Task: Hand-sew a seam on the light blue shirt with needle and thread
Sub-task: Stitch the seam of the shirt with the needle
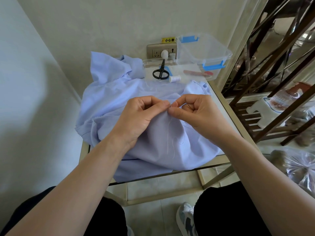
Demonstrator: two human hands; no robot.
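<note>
The light blue shirt (110, 103) is spread over the middle of the table (216, 97). A fold is pinched still by the left hand (141, 114) so the needle (188, 105), nipped in the curled fingers of the right hand (194, 113), can be pushed through.

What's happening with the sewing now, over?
Left hand pinching shirt fold. Right hand pinching thread beside it. Thread tail hangs loose down shirt. Nothing blocking.

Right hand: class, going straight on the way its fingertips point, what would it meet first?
Probably the left hand: the right hand points leftward at it, over the bunched light blue shirt. Whether they touch is unclear.
</note>
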